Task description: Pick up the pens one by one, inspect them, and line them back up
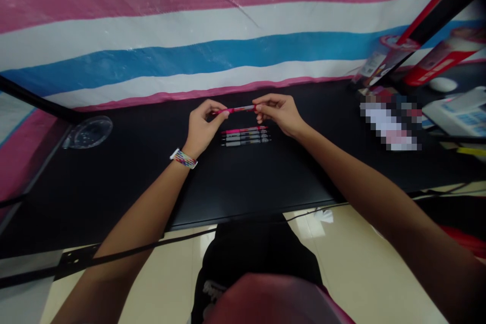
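Between my two hands a pink pen [242,109] with a clear middle is held level above the black table. My left hand [205,124] pinches its left end between thumb and fingers. Its right end is in the pinch of my right hand [280,113]. Just below, on the table, several pens [245,136] lie side by side in a neat row, one with pink parts at the top and the others grey and black. A patterned band [184,158] circles my left wrist.
The black table [296,177] runs along a striped sheet [228,50]. A clear round lid or dish [91,131] lies at the left. On the right stand a clear cup [391,55], a red-and-white container [442,61] and a pale device with buttons [461,111]. A cable [197,234] runs along the front edge.
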Motion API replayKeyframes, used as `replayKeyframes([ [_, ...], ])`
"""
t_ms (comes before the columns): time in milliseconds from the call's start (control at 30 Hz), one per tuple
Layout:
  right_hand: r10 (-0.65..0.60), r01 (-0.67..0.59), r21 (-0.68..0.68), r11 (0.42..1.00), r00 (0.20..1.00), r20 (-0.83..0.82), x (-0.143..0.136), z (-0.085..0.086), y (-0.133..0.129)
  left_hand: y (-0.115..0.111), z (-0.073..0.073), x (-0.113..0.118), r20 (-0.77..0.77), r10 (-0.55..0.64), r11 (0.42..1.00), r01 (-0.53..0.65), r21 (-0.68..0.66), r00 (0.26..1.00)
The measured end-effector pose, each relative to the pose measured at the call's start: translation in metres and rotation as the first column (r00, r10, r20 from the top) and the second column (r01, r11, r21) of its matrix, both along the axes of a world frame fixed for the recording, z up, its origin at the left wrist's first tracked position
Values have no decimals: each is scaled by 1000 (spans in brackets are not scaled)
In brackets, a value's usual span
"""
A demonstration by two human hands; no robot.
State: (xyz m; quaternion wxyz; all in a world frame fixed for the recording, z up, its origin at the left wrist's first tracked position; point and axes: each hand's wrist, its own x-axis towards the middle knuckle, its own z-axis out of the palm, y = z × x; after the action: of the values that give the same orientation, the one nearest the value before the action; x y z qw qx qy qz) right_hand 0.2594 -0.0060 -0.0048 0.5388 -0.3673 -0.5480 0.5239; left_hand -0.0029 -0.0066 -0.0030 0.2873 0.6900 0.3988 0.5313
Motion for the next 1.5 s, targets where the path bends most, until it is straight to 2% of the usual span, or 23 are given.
replayKeyframes([
  [100, 7, -8, -29, 1000, 999, -42, 0, 1, 1, -1, 0, 0, -41, -16, 998, 13, -63, 999],
  [233, 0, -4, -34, 999, 995, -100, -1, 1, 1, 0, 0, -2, -10, -23, 998, 23, -52, 1000],
  [333, -7, 3, -48, 999, 995, -97, -2, 1, 0, 3, -2, -5, -48, -3, 996, -1, -86, 999],
  [467, -19, 13, -61, 998, 995, -95, -2, 1, 1, 6, -3, -8, 6, -24, 998, 24, -62, 1000],
  [600, -24, 17, -78, 997, 995, -94, -1, 0, 1, 9, -5, -9, -41, -4, 995, 0, -99, 999],
  [767, -47, 39, -73, 997, 993, -112, 0, -1, 2, 13, -8, -11, 92, -12, 998, 18, -68, 996],
  [967, -63, 58, -66, 996, 995, -75, 2, -2, 5, 15, -7, -14, -4, 57, 995, -57, -78, 998],
  [1200, -215, 214, -26, 977, 976, -45, 9, -4, 10, 17, -8, -13, 52, 111, 992, -108, -61, 992],
  [1500, -259, 259, -7, 966, 965, -38, 11, -5, 14, 14, -3, -12, 18, 118, 992, -118, -46, 993],
])
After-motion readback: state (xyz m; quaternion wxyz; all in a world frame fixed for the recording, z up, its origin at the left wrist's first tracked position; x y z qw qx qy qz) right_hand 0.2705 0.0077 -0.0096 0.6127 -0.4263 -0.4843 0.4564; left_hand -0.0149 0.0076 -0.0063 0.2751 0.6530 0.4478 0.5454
